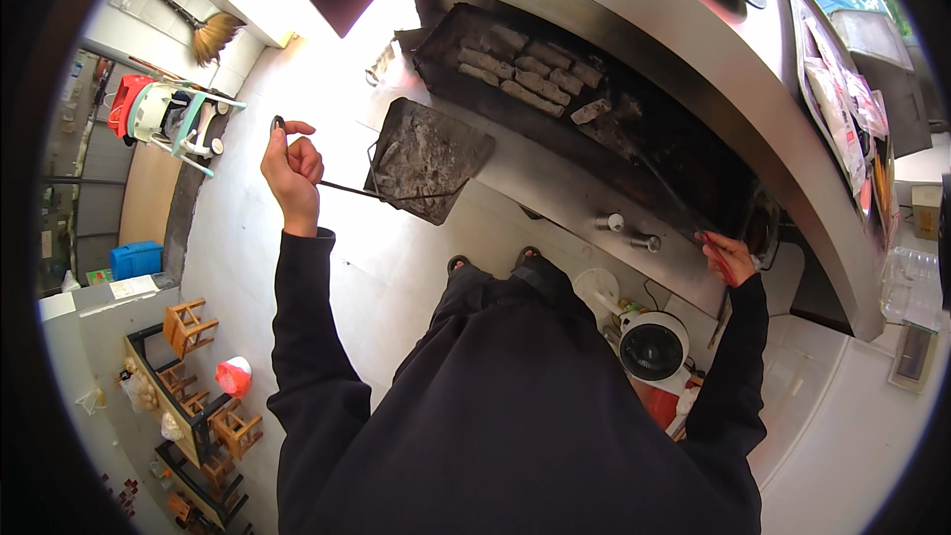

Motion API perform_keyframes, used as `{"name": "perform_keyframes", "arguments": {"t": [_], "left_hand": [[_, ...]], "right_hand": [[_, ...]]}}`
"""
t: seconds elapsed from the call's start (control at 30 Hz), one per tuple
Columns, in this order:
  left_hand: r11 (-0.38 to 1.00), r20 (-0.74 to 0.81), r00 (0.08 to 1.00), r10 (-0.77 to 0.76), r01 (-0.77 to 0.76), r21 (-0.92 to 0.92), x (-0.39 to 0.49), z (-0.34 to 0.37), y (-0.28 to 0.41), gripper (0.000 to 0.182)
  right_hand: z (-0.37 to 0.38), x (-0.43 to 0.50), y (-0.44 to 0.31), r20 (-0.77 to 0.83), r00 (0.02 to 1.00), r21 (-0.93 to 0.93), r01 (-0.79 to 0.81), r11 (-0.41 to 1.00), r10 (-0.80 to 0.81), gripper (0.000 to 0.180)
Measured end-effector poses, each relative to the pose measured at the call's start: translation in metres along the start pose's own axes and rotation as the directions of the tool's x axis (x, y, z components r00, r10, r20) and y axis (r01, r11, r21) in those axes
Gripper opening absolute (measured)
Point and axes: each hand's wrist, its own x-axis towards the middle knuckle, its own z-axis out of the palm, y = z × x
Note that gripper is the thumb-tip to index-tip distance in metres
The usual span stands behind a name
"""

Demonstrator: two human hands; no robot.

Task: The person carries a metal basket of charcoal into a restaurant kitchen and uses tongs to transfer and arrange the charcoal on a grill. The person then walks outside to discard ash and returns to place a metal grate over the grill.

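Observation:
My left hand (293,171) is closed on a thin dark metal rod (349,189), with a small dark loop showing at its fingertips. The rod runs to a square metal tray (435,156) covered in grey ash, beside the grill; how they join is unclear. My right hand (728,260) grips the red handle (719,256) of a long thin metal tool (665,182). Its shaft reaches into the long charcoal grill trough (487,102), near loose ash; its far tip is hard to make out. Several grey-white charcoal sticks (535,85) lie in the trough's left part.
A steel counter edge (713,59) curves behind the grill. Two metal knobs (613,222) stick out from the grill's front. Below them stands a white fan (654,348). Wooden stools (190,327) and a folded stroller-like frame (182,119) are at the left.

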Motion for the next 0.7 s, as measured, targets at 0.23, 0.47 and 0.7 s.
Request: {"name": "perform_keyframes", "arguments": {"t": [0.23, 0.47, 0.7], "left_hand": [[1.000, -0.002, 1.000, 0.011, -0.011, 0.010, -0.001, 0.001, -0.001, 0.042], [1.000, -0.019, 1.000, 0.009, -0.009, 0.018, -0.002, -0.001, -0.001, 0.042], [1.000, -0.002, 1.000, 0.017, -0.017, 0.017, -0.001, 0.000, -0.001, 0.043]], "right_hand": [[-0.004, 0.053, -0.010, 0.040, 0.998, 0.067, -0.061, 0.996, 0.058, 0.034], [0.007, 0.064, -0.017, 0.096, 0.978, 0.105, -0.194, 0.975, 0.184, 0.036], [0.032, 0.060, 0.001, 0.045, 0.986, 0.150, -0.167, 0.974, 0.162, 0.034]]}}
